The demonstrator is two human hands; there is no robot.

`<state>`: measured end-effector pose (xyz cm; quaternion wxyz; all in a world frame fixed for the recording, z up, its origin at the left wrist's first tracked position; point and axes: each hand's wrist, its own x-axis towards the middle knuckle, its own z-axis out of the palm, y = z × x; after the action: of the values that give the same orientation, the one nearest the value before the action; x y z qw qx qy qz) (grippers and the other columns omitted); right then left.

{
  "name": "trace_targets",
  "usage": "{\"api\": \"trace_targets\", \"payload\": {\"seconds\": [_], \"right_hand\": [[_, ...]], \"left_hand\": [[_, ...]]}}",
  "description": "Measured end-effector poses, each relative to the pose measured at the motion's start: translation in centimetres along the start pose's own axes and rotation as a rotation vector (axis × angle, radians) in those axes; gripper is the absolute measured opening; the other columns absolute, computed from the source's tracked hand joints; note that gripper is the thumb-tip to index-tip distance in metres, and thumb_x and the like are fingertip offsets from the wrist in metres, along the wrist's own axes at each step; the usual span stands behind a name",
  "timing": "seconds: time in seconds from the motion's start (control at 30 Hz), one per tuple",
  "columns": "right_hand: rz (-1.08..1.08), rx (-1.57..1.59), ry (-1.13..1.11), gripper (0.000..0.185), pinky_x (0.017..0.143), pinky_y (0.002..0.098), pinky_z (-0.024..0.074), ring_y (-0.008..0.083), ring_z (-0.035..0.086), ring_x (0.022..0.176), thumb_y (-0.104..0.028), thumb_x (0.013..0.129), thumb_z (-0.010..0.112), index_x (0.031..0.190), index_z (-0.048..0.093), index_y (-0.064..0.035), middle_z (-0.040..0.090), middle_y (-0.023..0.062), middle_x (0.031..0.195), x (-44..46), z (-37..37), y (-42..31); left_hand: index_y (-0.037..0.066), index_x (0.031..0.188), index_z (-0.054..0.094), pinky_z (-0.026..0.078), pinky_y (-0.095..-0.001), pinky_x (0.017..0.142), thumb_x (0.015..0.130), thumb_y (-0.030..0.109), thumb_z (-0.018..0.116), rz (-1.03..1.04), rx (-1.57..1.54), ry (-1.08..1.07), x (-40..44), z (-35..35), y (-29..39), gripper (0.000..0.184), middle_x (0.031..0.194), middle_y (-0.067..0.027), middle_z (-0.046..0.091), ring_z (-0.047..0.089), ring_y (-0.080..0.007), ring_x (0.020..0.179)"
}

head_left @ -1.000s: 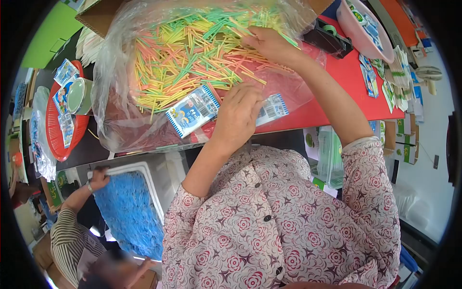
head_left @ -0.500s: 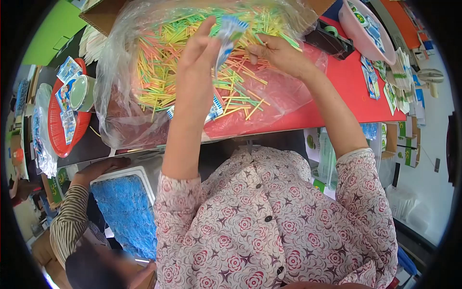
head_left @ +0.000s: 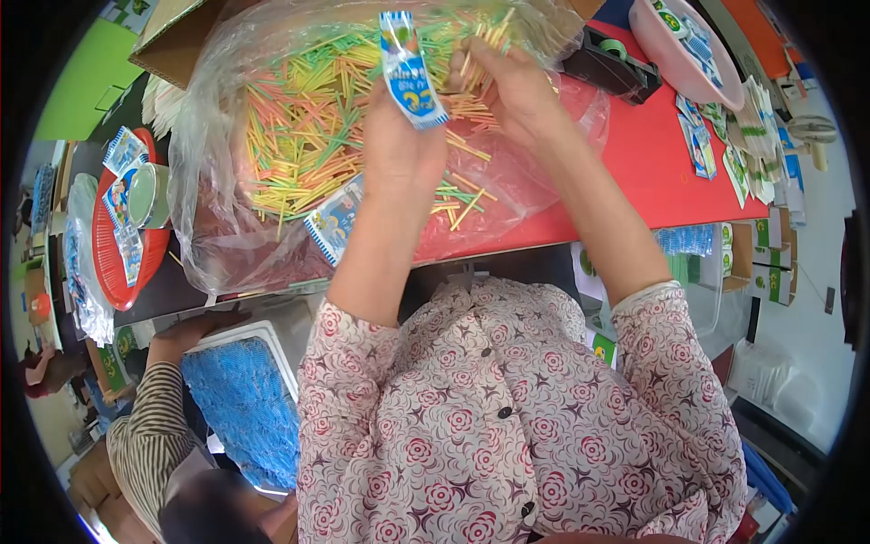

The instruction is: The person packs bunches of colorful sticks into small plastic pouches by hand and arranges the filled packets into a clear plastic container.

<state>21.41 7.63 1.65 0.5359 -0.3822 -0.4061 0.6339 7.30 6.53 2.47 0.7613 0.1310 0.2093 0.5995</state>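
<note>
My left hand (head_left: pixel 403 150) is closed on a small blue-and-white printed packet (head_left: pixel 412 77), which stands up above the fingers over the pile. To its right, my right hand (head_left: pixel 521 95) pinches a few thin pastel sticks (head_left: pixel 471 68), straw-like in look. Beneath both hands spreads a heap of pink, yellow and green sticks (head_left: pixel 308 136) on a clear plastic bag (head_left: pixel 213 172). A second blue-and-white packet (head_left: pixel 337 220) lies at the heap's front edge, beside my left forearm. Whether the held packet is open at its top cannot be made out.
On the left, a red basket (head_left: pixel 107 263) holds packets and a round tub (head_left: pixel 148 195). A black tape dispenser (head_left: pixel 612 68) and a pink basin (head_left: pixel 639 27) stand at the right of the red tabletop (head_left: pixel 634 195). A co-worker's striped sleeve (head_left: pixel 149 412) is beside a tray of blue netting-like material (head_left: pixel 240 399).
My left hand has turned, so the packet's printed face now shows. My right hand has come up holding sticks. The loose packet at the front shows more fully.
</note>
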Motion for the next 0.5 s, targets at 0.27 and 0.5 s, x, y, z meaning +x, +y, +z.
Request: {"api": "trace_targets", "payload": {"seconds": [0.27, 0.5], "right_hand": [[-0.135, 0.271, 0.227, 0.025, 0.079, 0.0328, 0.0515, 0.0187, 0.063, 0.089, -0.019, 0.093, 0.057, 0.112, 0.056, -0.0031, 0.065, 0.0073, 0.096, -1.1, 3.5, 2.2], [-0.328, -0.188, 0.309, 0.028, 0.084, 0.0294, 0.0478, 0.0145, 0.06, 0.092, -0.024, 0.095, 0.053, 0.112, 0.058, -0.0017, 0.065, 0.0063, 0.102, -0.7, 2.3, 2.0]], "left_hand": [[0.001, 0.108, 0.056, 0.039, -0.0348, 0.097, 0.09, 0.015, 0.052, 0.04, -0.111, -0.117, 0.7, -1.7, -2.3, 0.023, 0.106, -0.0082, 0.062, 0.056, -0.0199, 0.102], [0.001, 0.101, 0.056, 0.042, -0.0322, 0.094, 0.091, 0.012, 0.052, 0.036, -0.056, -0.001, 0.3, -1.9, -0.9, 0.016, 0.101, -0.0075, 0.063, 0.056, -0.0157, 0.103]]}}
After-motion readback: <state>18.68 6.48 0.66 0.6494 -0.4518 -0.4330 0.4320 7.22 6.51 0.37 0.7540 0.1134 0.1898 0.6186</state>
